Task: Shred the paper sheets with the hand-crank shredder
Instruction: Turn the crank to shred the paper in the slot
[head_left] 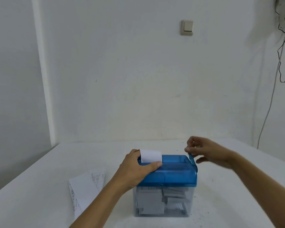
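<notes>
Left hand (136, 167) clamped the shredder (169, 171) lid beside the paper strip (150, 155); right hand (207, 150) pinched the crank (192, 160).

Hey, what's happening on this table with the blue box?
A person is shredding paper by hand. Their left hand grips the shredder's blue lid beside a paper sheet standing in the slot, while the right hand pinches the crank. The clear bin below already holds scraps, and more sheets wait on the table.
</notes>
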Demonstrator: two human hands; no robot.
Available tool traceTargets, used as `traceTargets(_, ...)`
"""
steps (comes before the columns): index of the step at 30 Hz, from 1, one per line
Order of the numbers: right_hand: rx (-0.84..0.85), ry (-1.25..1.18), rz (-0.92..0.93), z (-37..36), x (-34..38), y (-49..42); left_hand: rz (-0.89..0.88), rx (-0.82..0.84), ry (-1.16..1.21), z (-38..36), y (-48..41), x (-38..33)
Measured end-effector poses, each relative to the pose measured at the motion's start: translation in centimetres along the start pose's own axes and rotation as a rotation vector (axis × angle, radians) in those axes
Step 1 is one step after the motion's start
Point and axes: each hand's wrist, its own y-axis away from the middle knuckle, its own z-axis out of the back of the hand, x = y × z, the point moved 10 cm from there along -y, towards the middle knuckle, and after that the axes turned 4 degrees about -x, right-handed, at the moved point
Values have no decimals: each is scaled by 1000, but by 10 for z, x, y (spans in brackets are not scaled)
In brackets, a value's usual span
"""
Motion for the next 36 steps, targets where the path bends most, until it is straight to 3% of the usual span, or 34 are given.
traceTargets(5,-113,-243,-75,-39,-72,9,11,-44,-57,3,1,3)
traceTargets(11,-330,-50,-155,-50,-96,50,6,-63,-159,2,5,-3)
traceTargets(16,-221,24,-118,-47,-68,88,18,-40,-221,3,6,-6)
traceTargets(21,60,84,51,-45,-29,109,34,-10,-307,3,5,-7)
traceTargets(28,-229,274,225,11,29,78,73,9,-240,0,0,5)
traceTargets(33,-406,-103,177,15,5,26,47,29,-183,-2,1,2)
traceTargets(36,-424,-197,139,-3,-22,7,25,29,-171,-3,2,-1)
